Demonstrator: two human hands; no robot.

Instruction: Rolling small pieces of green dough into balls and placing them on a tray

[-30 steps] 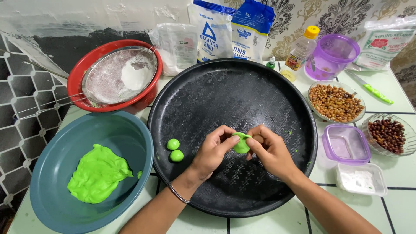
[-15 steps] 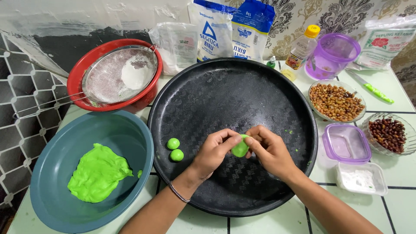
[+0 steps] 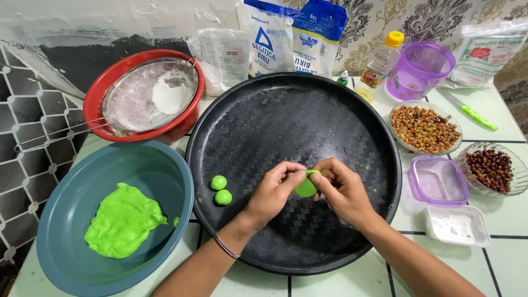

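Note:
Over the big black round tray, my left hand and my right hand pinch one piece of green dough between their fingertips. Two small green dough balls lie on the tray just left of my left hand. A large lump of the same green dough rests in the teal bowl at the lower left.
A red bowl holding a metal sieve with flour stands at the back left. Flour bags stand behind the tray. To the right are a dish of peanuts, a dish of dark beans, purple containers, an oil bottle and a green-handled knife.
The brown filling seen in the dough a second ago is now covered. My fingers have closed the green dough around it, and both hands have stayed in place.

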